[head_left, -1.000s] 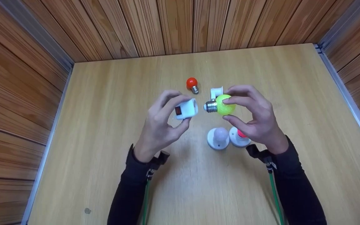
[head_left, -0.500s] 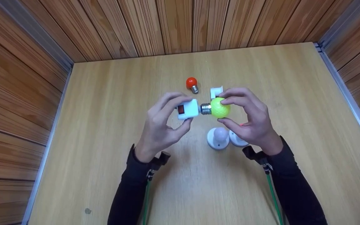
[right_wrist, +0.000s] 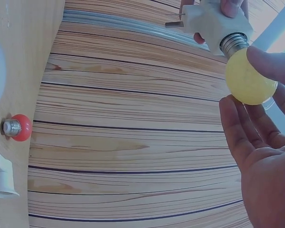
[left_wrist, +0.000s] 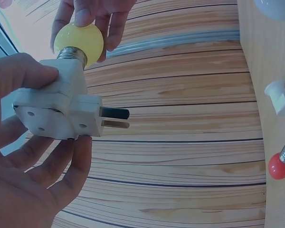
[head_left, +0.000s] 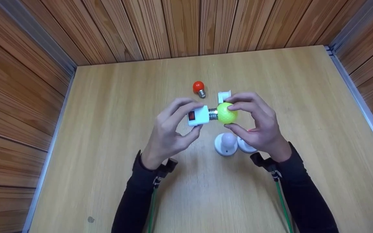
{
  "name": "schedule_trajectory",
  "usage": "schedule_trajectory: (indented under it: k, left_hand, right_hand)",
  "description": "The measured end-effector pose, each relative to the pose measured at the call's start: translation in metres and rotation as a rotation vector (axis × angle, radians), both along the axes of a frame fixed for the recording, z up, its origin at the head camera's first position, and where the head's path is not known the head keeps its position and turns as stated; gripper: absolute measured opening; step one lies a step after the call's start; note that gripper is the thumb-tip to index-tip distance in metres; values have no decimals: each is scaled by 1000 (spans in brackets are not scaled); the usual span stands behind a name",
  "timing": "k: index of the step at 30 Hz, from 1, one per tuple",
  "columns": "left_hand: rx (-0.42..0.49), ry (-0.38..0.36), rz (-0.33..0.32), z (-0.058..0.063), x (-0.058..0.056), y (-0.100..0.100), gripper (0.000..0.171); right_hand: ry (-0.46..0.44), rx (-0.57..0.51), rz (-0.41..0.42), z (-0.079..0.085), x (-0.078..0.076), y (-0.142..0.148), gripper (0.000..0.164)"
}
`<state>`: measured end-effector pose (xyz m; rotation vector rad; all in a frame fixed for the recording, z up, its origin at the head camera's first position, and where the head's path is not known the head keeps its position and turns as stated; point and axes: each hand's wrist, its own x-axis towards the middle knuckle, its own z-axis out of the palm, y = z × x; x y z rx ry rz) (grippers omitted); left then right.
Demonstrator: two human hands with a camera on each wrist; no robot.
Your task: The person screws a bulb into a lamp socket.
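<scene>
My left hand (head_left: 173,131) grips a white plug-in lamp socket (head_left: 199,115) with a dark red switch; two flat plug prongs (left_wrist: 116,114) stick out of its side in the left wrist view. A yellow-green light bulb (head_left: 227,113) is pinched between the thumb and fingers of my right hand (head_left: 259,124). The bulb's metal screw base (right_wrist: 234,43) sits at the socket's mouth, its tip hidden inside and several threads still showing. Bulb and socket lie in one line above the table.
Behind the hands a red bulb (head_left: 198,86) lies on the wooden table (head_left: 108,136). Right of it is another white socket (head_left: 224,96). Nearer stands a pale bulb (head_left: 229,139) in a round white base, beside a second round base (head_left: 246,145) partly hidden by my right hand.
My right hand has moved left with the yellow-green bulb, bringing its base from apart into the socket's mouth. The left hand has shifted slightly right with the socket.
</scene>
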<state>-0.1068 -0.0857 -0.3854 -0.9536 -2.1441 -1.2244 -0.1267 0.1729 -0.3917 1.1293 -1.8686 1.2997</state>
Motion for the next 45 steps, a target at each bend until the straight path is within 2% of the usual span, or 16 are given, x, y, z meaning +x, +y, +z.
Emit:
schedule_trajectory:
  k: [16, 25, 32, 45]
  left_hand:
    - [-6, 29, -7, -2, -1, 3, 42]
    - [-5, -4, -10, -3, -1, 5, 42]
    - [-10, -14, -12, -4, -1, 6, 41]
    - [-26, -55, -23, -8, -3, 8, 42]
  right_hand:
    - [-14, 8, 12, 0, 0, -2, 39]
    - [-8, 28, 11, 0, -1, -2, 36]
    - [-36, 48, 7, 1, 1, 0, 41]
    - [-27, 61, 12, 2, 1, 2, 37]
